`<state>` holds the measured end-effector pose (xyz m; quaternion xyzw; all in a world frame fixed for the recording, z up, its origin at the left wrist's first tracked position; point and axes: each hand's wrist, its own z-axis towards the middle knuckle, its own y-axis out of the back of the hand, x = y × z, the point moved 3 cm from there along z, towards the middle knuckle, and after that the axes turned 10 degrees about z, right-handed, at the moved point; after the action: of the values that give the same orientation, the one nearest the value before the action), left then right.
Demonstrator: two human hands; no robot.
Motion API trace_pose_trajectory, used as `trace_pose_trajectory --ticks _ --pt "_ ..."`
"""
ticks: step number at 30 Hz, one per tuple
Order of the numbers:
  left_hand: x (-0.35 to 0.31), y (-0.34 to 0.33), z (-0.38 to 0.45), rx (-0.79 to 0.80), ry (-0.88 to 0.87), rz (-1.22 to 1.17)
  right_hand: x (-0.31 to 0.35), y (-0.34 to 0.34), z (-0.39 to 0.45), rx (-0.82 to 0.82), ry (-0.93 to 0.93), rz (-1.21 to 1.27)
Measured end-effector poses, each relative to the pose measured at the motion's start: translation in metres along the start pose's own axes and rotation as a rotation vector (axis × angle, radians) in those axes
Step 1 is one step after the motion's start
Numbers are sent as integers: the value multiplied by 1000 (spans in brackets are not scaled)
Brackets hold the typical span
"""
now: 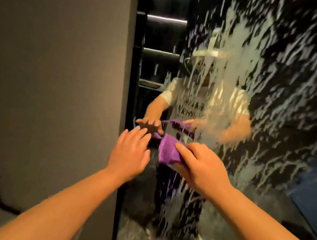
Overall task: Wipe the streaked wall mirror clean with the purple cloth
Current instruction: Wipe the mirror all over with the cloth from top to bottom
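Occupying the right two-thirds of the frame, the wall mirror (271,91) is a dark glass surface covered with whitish streaks and runs, densest down the centre. Its left edge meets a plain grey-brown wall (52,72) filling the left third. Reflected in the upper centre are horizontal dark shelves with lit edges (166,19). The glass also reflects a person in a pale short-sleeved shirt (191,103); dark lettering crosses the chest, but streaks and blur make it unreadable.

The purple cloth (167,151) sits at centre frame, bunched against the lower part of the glass. The right hand (201,165) grips it, fingers curled over its right side. The left hand (128,155), just left of the cloth, is spread open with fingers extended toward the mirror edge, holding nothing. Whether it touches the glass cannot be determined.
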<state>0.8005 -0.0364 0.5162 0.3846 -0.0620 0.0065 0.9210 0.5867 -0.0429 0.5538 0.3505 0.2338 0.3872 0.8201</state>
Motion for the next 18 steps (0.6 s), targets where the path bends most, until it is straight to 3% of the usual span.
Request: trace_pose_trajectory --ticks 10,14,18 --pt "66 82 147 -430 65 -31 -9 154 193 -375 209 -328" --pt "75 95 187 -462 185 -95 -25 204 252 -520 229 -483" --pt "73 88 206 -477 195 -109 -49 257 308 -630 162 -597"
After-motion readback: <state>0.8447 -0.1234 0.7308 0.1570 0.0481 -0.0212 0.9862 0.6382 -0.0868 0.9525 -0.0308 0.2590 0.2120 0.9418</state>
